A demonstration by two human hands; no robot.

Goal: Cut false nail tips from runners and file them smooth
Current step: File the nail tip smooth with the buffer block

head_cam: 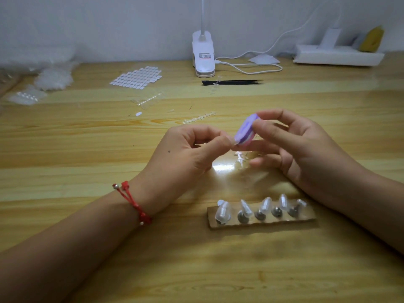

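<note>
My right hand [306, 147] pinches a small purple file block [245, 131] between thumb and fingers above the wooden table [87, 138]. My left hand [188, 154] pinches a tiny clear nail tip [234, 142] at its fingertips, and the tip touches the file's lower edge. A cardboard strip [262, 221] in front of me carries several clear nail tips [265, 204] standing on dark pegs. Empty runners [200, 118] lie behind my hands, and small offcuts [240, 157] lie under them.
A sheet of white adhesive tabs [137, 78] and bags of clear tips [52, 77] sit far left. Black tweezers [231, 82], a white clip lamp [203, 54] with its cable, and a white power strip [336, 55] stand along the back wall.
</note>
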